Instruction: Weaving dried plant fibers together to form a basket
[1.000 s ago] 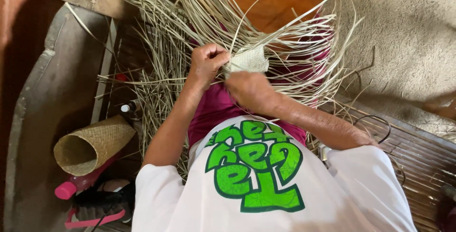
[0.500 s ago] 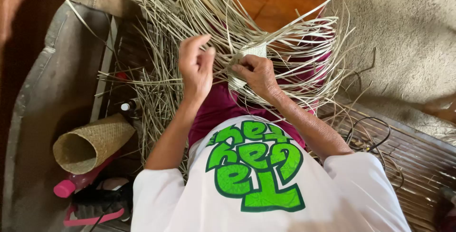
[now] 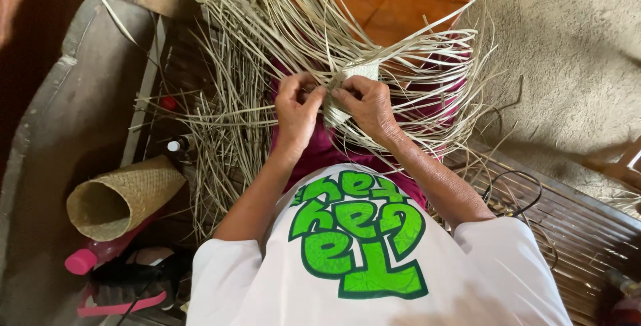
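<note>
Slatted floor below; I see both hands closed in since half a second ago, left hand and right hand pinching the woven strip piece.

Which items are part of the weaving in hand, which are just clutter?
In use: left hand, right hand, small woven piece, loose straw strips.
Lying about: woven cone basket, pink bottle, black cable.

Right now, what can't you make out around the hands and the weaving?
Head view only:
- Woven piece: mostly covered by the left hand and right hand; size and pattern unclear.
- Fingertips: buried among strips, grip unreadable.
- Pink bottle: body hidden behind the woven cone.
- Lower right corner: object cut off by the edge.
</note>
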